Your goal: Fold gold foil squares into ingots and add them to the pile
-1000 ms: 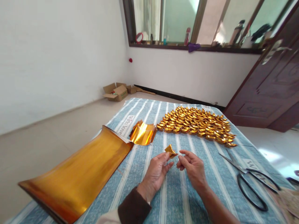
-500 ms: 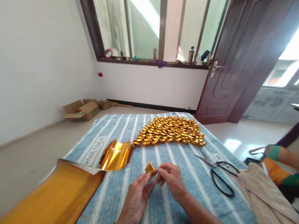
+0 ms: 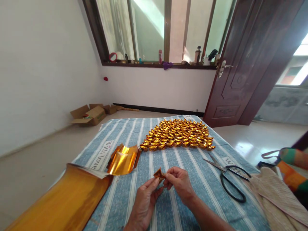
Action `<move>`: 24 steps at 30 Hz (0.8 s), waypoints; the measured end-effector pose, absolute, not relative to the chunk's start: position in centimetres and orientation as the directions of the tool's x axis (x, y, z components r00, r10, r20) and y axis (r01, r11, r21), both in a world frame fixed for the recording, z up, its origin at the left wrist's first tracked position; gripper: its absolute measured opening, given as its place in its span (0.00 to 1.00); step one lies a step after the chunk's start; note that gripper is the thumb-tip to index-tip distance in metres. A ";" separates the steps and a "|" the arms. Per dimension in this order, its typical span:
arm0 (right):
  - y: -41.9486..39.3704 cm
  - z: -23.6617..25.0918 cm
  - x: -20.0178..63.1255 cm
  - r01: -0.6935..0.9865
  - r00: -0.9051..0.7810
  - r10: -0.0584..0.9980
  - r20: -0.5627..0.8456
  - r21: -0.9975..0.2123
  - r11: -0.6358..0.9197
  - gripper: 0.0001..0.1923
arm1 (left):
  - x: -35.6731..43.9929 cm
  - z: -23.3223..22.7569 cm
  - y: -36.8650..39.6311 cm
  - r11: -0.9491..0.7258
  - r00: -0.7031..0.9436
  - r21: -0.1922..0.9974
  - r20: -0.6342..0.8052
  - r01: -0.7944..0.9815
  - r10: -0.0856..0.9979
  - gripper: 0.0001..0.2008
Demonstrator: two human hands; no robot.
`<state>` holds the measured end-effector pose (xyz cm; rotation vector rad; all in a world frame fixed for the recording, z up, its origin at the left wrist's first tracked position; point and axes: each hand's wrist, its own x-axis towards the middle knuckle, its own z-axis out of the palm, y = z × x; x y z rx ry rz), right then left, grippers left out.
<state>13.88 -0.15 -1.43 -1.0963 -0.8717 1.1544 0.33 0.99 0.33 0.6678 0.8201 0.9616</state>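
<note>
Blue striped cloth (image 3: 183,166) covers the surface in front of me, in a room with white walls, a window and a dark door. I take the scissors (image 3: 228,179) as my landmark. Well to the left of the scissors, my left hand (image 3: 144,203) and my right hand (image 3: 179,183) meet over the cloth, and together they pinch a small folded gold foil piece (image 3: 159,174). Both hands are nearly closed, with only the fingertips on the foil. I judge this piece to be very light, thin and a little slippery; it creases easily, so it is best held by its folded edges. Beyond the scissors lie many finished gold ingots (image 3: 178,138) in close rows. Far left of the scissors lies a curled foil stack (image 3: 124,160), and next to it a big gold sheet (image 3: 60,199).
</note>
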 end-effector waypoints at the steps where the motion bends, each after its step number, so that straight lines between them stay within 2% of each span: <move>1: -0.1 -1.5 13.9 -0.251 0.211 0.977 -0.008 -0.967 0.047 0.21 | 0.3 0.3 1.0 0.424 0.328 0.791 -0.297 -0.442 0.897 0.19; 11: 0.0 -1.7 14.5 -0.185 0.261 0.965 0.009 -0.981 0.059 0.20 | 0.3 0.5 0.9 0.440 0.251 0.774 -0.362 -0.455 0.898 0.13; 20: 0.9 -2.3 15.5 0.025 0.362 0.928 0.086 -0.996 0.083 0.13 | 0.2 0.7 0.9 0.435 0.221 0.821 -0.377 -0.370 0.899 0.11; 24: 1.0 -2.4 15.9 0.126 0.385 0.912 0.140 -0.987 0.099 0.10 | 1.2 4.3 0.2 0.379 0.326 0.862 -0.270 -0.337 0.906 0.12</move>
